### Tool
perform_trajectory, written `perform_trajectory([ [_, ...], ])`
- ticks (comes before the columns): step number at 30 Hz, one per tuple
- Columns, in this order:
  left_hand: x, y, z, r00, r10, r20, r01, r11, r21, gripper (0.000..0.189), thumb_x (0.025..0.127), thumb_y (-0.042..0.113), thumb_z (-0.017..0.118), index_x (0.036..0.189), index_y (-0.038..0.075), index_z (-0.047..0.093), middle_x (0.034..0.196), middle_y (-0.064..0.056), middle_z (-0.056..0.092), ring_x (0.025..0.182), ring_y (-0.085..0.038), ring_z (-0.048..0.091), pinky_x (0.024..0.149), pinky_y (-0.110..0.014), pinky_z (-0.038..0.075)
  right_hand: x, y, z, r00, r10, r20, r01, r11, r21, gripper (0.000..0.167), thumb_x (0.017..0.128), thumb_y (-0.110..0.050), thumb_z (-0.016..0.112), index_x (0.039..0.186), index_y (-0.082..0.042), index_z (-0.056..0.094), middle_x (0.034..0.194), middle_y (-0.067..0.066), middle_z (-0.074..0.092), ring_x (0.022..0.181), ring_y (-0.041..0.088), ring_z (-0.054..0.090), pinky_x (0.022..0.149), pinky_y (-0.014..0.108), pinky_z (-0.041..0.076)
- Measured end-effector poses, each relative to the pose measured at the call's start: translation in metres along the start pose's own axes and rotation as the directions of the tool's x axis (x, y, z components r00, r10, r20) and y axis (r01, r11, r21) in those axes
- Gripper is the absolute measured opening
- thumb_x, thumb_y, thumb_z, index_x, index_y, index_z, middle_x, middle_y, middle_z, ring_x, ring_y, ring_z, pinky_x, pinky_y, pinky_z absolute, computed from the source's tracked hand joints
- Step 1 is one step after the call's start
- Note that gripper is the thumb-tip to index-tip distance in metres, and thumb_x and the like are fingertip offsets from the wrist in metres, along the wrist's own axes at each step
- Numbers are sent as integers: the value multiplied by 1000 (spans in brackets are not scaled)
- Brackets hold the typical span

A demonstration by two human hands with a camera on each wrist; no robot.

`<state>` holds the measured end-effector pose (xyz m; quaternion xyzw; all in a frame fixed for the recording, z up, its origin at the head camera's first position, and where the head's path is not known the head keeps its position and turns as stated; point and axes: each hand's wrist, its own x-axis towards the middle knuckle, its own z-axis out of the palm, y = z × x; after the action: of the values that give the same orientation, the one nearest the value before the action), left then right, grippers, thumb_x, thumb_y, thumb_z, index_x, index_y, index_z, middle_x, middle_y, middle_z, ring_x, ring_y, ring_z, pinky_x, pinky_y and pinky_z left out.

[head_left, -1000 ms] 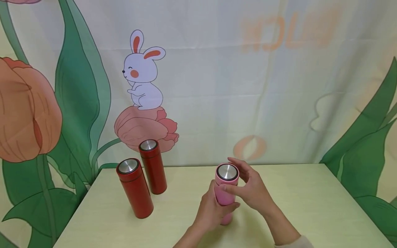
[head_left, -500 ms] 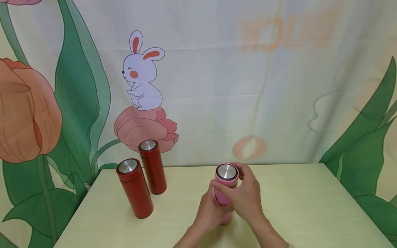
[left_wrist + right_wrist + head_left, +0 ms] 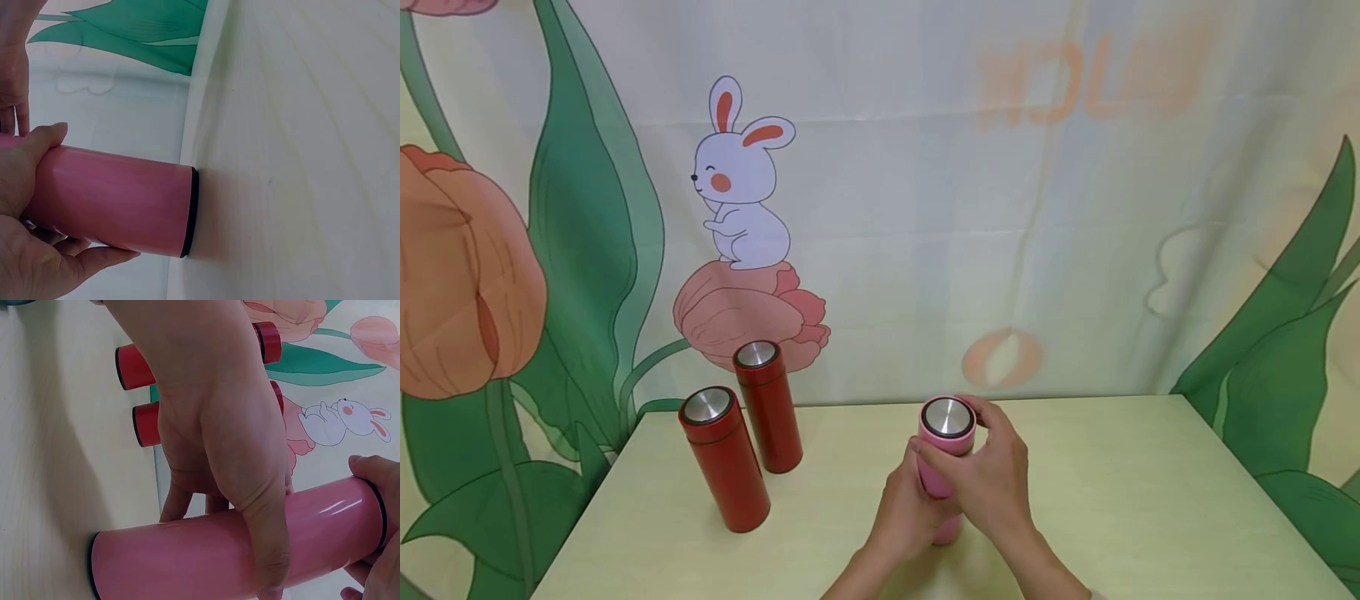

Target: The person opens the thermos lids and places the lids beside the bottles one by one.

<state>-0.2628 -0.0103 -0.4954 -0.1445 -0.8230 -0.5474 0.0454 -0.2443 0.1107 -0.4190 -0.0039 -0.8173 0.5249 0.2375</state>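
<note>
A pink thermos bottle [image 3: 937, 479] with a brushed steel disc on its lid [image 3: 948, 417] stands upright near the middle of the table. My left hand [image 3: 904, 508] grips its body; in the right wrist view the thumb of that left hand [image 3: 206, 425] lies across the front. Higher up, my right hand [image 3: 1000, 479] holds the lid, fingers behind it and thumb across the front just below. The left wrist view has the black-rimmed base of the pink bottle [image 3: 125, 200] right at the tabletop. The right hand hides part of the left.
Two red thermos bottles stand at the left of the table, a nearer one [image 3: 730, 467] and one behind it [image 3: 771, 412]. The pale wooden table [image 3: 1150, 500] ends at a printed curtain [image 3: 887, 208] with a rabbit and tulips.
My right hand has closed in around the lid, its thumb and fingers now wrapped about it. The left hand and the pink bottle have stayed in place.
</note>
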Motion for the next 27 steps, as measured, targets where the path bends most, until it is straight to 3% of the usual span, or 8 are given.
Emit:
perform_trajectory([
  [8,0,0,0,999,-30,13,30,1000,-4,69,79,24,86,137,21,49,118,-1,71,106,-14,68,94,-38,54,4,6,-3,998,-40,39,38,998,48,63,63,-38,100,119,-29,71,113,-11,74,115,11,65,102,45,46],
  [14,1,0,-1,1000,-17,22,17,1000,-16,70,80,37,89,134,25,48,119,2,70,107,-12,68,94,-37,54,12,12,-9,988,-45,146,29,994,110,63,65,-35,100,120,-32,71,115,-13,75,120,9,66,111,47,44],
  [21,3,-3,-2,999,-6,39,7,999,-48,71,79,38,90,134,26,47,121,3,69,106,-11,67,94,-36,53,25,18,-17,944,-93,316,27,978,208,64,69,-28,98,126,-28,70,120,-9,75,126,12,65,118,48,41],
  [27,3,-2,-3,999,-9,45,11,999,-49,71,80,38,90,135,25,48,121,3,69,107,-11,67,94,-36,53,36,25,-23,892,-170,419,53,960,276,61,73,-22,95,128,-24,69,118,-3,75,117,15,69,111,32,47],
])
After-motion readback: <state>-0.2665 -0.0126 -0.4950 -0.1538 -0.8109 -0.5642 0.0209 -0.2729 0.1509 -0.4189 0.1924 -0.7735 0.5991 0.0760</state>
